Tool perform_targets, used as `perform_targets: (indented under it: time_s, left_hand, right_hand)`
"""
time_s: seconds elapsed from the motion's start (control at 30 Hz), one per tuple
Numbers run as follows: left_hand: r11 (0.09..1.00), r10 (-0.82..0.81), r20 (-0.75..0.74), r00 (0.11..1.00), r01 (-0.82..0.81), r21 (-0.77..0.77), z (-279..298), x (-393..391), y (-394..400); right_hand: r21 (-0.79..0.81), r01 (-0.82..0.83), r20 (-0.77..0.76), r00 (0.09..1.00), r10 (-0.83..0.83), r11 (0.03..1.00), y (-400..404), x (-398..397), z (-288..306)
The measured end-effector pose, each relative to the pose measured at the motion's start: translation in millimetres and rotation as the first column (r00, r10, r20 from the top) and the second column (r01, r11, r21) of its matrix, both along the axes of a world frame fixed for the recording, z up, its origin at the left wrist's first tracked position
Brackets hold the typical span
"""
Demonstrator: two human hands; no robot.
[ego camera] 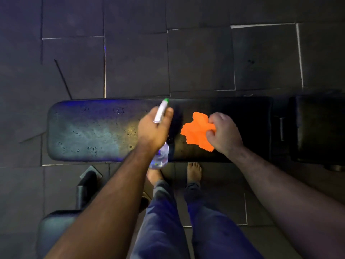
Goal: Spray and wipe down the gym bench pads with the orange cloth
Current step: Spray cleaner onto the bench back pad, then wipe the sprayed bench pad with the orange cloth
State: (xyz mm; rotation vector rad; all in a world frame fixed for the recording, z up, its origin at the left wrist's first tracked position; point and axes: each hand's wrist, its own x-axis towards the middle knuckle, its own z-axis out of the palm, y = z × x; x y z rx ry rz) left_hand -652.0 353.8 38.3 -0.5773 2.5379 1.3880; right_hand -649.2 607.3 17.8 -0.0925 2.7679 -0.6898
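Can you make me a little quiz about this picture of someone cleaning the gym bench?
1. Which hand holds the spray bottle?
2. True or false: the orange cloth lies on the floor.
3. What colour is the tip of the bottle's nozzle?

Key:
1. The left hand.
2. False. The right hand grips it, bunched, over the long bench pad.
3. Green.
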Motion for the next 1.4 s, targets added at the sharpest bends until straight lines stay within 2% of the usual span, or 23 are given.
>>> perform_targets:
  time_s: [0.07,0.17,0.23,0.4,0.6,0.67,0.77,0.83,0.9,0.97,1.03,1.07,1.13,1.2,1.33,1.37,1.4]
  left_hand:
    - [0.993,0.058,-0.159,0.986,-0.041,0.108,8.6,-20.5,14.0]
    - [0.997,-0.031,-0.341,0.94,0.054,0.058,17.6,-43.9,40.3]
    - [0.992,-0.097,-0.39,0.916,0.12,0.034,18.9,-53.9,57.0]
    - [0.954,-0.277,-0.351,0.894,0.298,0.007,16.3,-54.8,83.5]
    - [0.903,-0.428,-0.175,0.887,0.426,-0.052,10.4,-54.6,74.5]
    - [0.914,-0.403,-0.076,0.912,0.405,0.018,10.6,-51.7,58.4]
    - [0.89,-0.439,-0.01,0.899,0.436,0.135,9.4,-29.2,26.2]
    - [0.864,-0.451,0.033,0.892,0.426,0.269,11.6,-8.4,1.0]
    - [0.804,-0.455,0.104,0.884,0.357,0.476,17.8,13.4,-30.0]
    - [0.684,-0.454,0.207,0.867,0.19,0.705,28.7,35.9,-64.9]
    - [0.625,-0.355,0.3,0.886,-0.014,0.78,38.6,59.3,-96.5]
    - [0.642,-0.292,0.317,0.902,-0.061,0.764,39.8,70.0,-111.0]
    - [0.735,-0.2,0.322,0.925,-0.075,0.673,40.0,88.9,-136.9]
    - [0.763,-0.064,0.318,0.946,-0.159,0.626,37.2,104.4,-162.5]
    - [0.615,0.316,0.387,0.866,-0.498,0.612,33.8,129.3,-220.6]
    - [0.619,0.404,0.373,0.836,-0.549,0.561,32.3,134.3,-236.9]
    - [0.671,0.48,0.321,0.816,-0.577,0.465,29.5,138.8,-253.4]
  right_hand:
    - [-0.051,0.029,0.081,0.996,-0.024,0.998,11.2,4.7,6.8]
    - [-0.184,0.144,0.185,0.977,-0.11,0.972,31.7,17.0,17.5]
    - [-0.249,0.217,0.228,0.96,-0.161,0.944,43.2,27.3,24.7]
    - [-0.377,0.373,0.277,0.919,-0.281,0.848,59.5,61.3,31.8]
    - [-0.44,0.363,0.333,0.915,-0.226,0.821,53.9,82.6,34.8]
    - [-0.487,0.342,0.346,0.92,-0.182,0.803,38.8,84.9,37.6]
    - [-0.573,0.295,0.374,0.924,-0.076,0.764,5.6,82.9,45.4]
    - [-0.616,0.265,0.391,0.92,-0.005,0.742,-22.0,75.6,52.7]
    - [-0.664,0.254,0.407,0.912,0.054,0.703,-52.0,65.8,60.5]
    - [-0.701,0.251,0.416,0.904,0.097,0.668,-84.2,55.3,65.7]
    - [-0.704,0.262,0.43,0.897,0.103,0.66,-117.2,44.5,66.9]
    - [-0.696,0.259,0.434,0.895,0.105,0.67,-134.1,39.4,65.9]
    - [-0.673,0.208,0.419,0.898,0.135,0.71,-167.5,29.3,61.5]
    - [-0.659,0.121,0.389,0.899,0.199,0.743,-201.5,19.7,55.7]
    - [-0.604,-0.068,0.325,0.889,0.323,0.794,-265.5,1.1,36.0]
    - [-0.545,-0.134,0.281,0.901,0.331,0.828,-280.1,-4.8,29.2]
    - [-0.469,-0.208,0.223,0.913,0.342,0.859,-292.3,-11.1,21.8]
